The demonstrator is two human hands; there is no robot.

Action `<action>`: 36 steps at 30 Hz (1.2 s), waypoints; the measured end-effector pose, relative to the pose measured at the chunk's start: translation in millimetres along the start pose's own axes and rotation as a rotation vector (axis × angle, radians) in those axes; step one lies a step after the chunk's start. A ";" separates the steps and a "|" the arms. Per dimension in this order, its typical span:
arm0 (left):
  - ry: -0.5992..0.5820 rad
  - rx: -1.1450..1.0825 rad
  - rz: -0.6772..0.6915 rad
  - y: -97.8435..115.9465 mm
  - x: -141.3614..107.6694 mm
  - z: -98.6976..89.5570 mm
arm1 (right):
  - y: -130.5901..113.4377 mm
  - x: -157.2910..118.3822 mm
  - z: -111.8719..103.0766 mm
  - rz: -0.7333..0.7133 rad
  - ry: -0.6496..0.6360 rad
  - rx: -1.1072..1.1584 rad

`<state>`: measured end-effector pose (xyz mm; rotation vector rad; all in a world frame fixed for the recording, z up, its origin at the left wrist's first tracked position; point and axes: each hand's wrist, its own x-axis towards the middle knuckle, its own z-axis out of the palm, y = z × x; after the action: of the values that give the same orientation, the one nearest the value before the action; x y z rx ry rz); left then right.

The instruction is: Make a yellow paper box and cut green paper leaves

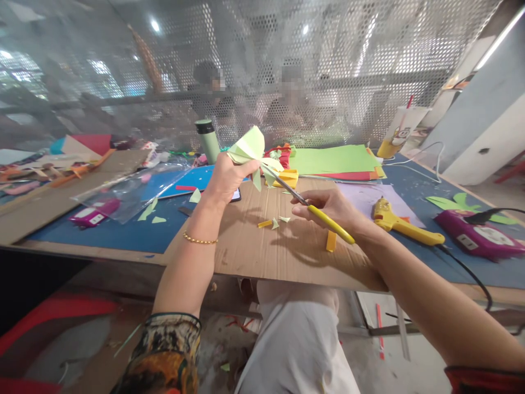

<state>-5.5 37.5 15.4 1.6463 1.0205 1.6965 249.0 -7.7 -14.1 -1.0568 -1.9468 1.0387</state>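
Note:
My left hand [230, 176] is closed on a folded piece of pale green paper [249, 144], whose cut flaps fan out above and below the thumb. In my right hand [328, 207] is a pair of scissors [328, 223] with yellow handles, the blades pointing up and left to the paper's lower right flaps. Whether the blades are closed on the paper I cannot tell. Below both hands lies a cardboard sheet [241, 257] with small pale green scraps [275, 223] and an orange-yellow paper strip [264, 224] on it.
To the right are a yellow glue gun [404, 224] with a black cord and a purple power strip [479, 232]. Green paper sheets [334, 161] lie at the back, near a drink cup [400, 131]. A green bottle [208, 141] stands behind my left hand.

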 end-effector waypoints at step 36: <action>-0.023 0.002 -0.024 8.0 -1.4 0.4 | 6.5 0.3 -1.4 -0.016 0.023 0.009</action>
<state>-4.1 32.0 21.2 1.6446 1.0268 1.6580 252.2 -4.7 -19.1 -1.0421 -1.9271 1.0215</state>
